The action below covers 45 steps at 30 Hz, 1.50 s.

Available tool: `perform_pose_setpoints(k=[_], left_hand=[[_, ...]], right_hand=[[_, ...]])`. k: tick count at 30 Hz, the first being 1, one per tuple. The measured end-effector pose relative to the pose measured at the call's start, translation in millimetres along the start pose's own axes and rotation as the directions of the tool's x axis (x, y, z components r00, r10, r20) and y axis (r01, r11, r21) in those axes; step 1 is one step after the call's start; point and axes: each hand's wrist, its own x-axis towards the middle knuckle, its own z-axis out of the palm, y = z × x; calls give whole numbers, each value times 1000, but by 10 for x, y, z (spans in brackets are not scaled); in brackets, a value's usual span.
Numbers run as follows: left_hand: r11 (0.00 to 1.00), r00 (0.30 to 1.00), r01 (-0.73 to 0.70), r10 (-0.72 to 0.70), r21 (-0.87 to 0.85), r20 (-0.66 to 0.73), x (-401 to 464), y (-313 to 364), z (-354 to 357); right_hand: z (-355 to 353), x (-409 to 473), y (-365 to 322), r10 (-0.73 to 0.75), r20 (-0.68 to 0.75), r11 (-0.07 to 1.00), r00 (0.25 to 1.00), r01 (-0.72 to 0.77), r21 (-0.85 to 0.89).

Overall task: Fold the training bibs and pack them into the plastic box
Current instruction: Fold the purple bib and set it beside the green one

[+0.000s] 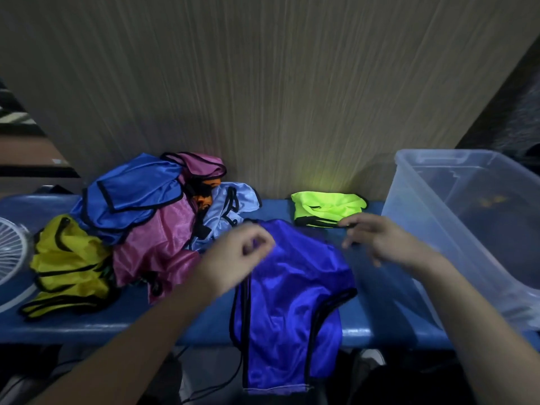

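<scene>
The purple training bib (292,302) lies spread on the blue tabletop (385,311) with its long axis running from the wall side toward the person, and its lower hem hangs off the tabletop's near edge. The left hand (233,255) is at the bib's top left corner, its fingers (257,241) curled together and apparently pinching the purple cloth near the black-trimmed shoulder; motion blur leaves the grip a little uncertain. The right hand (380,238) hovers over the bib's top right corner with its fingers spread and relaxed, holding nothing, its fingertips close to the neon green bib (327,207) that lies bunched just beyond the purple bib, against the wall.

Since the bib runs lengthwise away from the person, the next fold likely calls for both hands on the far edge, drawing it along that axis toward the hanging hem. The right hand is the nearer one to the free corner.

The clear plastic box (409,206) stands to the right of the purple bib, on the right hand's side. To the bib's left lies a heap of unfolded bibs (140,217) in blue, pink, pale blue and yellow.
</scene>
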Motion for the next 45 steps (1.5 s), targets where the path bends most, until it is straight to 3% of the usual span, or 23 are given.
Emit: perform_pose_setpoints(k=[2,4,7,11,14,17,22,26,29,32,35,37,39,42,45], left_hand=[[984,973,57,-16,171,-229,212,-153,-40],[962,964,107,-39,250,-263,352,-263,-16],[932,974,183,-128,312,-189,496,-357,79],[868,962,272,-247,415,-114,612,-367,120],[852,961,258,-275,456,-30,636,-350,61],[868,949,265,-312,420,45,617,-373,-24],[897,958,250,-284,365,41,542,-420,-93],[908,954,238,-285,346,93,513,-453,-107],[905,942,268,-318,331,106,517,-455,-126],[899,941,266,-321,348,108,529,-461,-129],[889,949,261,-307,376,68,531,-462,-129],[896,958,247,-284,369,46,533,-475,-126],[913,971,216,-239,346,25,545,-480,-121],[942,982,182,-190,280,1,560,-451,-134],[951,983,163,-178,261,35,561,-449,-162]], right_hand=[[161,186,21,13,-217,999,976,-20,-34],[348,344,49,45,-203,999,978,-49,-16],[552,456,33,119,-121,992,985,-124,-31],[650,515,-60,200,-114,970,973,-180,164],[650,500,-122,254,-35,941,967,-239,240],[654,486,-139,276,6,930,961,-269,251],[688,496,-129,260,20,862,966,-241,447],[747,476,-162,258,4,758,966,-205,620],[750,496,-141,256,-6,612,967,-157,775],[738,538,-115,296,-27,544,955,-145,827],[714,562,-72,282,-92,647,955,-119,753],[677,563,-30,175,-154,847,973,-69,527],[661,552,-16,35,-113,973,993,-9,230],[696,550,-15,-23,-9,1000,1000,23,-13],[732,577,-18,12,8,997,1000,-11,-79]])
